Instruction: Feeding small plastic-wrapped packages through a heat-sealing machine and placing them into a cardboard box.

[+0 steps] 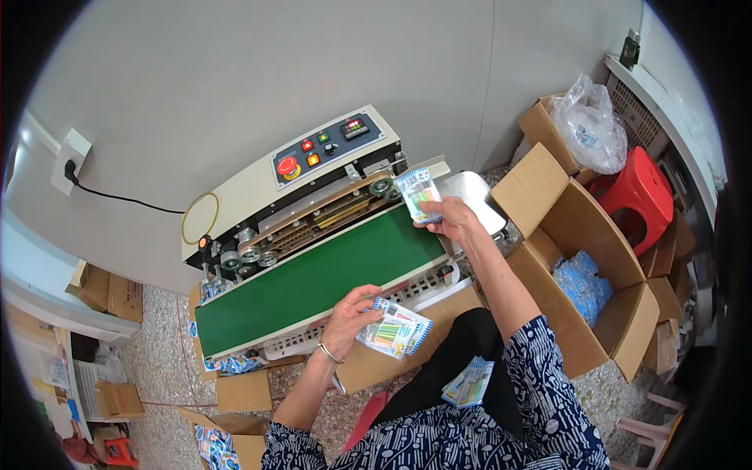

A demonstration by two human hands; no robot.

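My right hand (pixel 453 218) pinches a clear-and-blue packet (pixel 415 190) with green sticks inside, holding it upright at the right end of a band sealing machine (pixel 227 205). The packet's top edge is beside the machine's rollers. Lower down, my left hand (pixel 348 323) grips a few similar packets (pixel 398 330), fanned out in front of the green conveyor belt (pixel 321 270). More packets (pixel 471 382) lie on my lap. The machine's control panel (pixel 329 147) has a red knob, lit buttons and a lit display.
An open cardboard box (pixel 568 341) with blue-and-white packets (pixel 582 286) stands at the right. Behind it are a red stool (pixel 641 196) and a clear plastic bag (pixel 589 129). Another box (pixel 249 450) of packets sits at the lower left. A black cord (pixel 129 201) runs to the machine.
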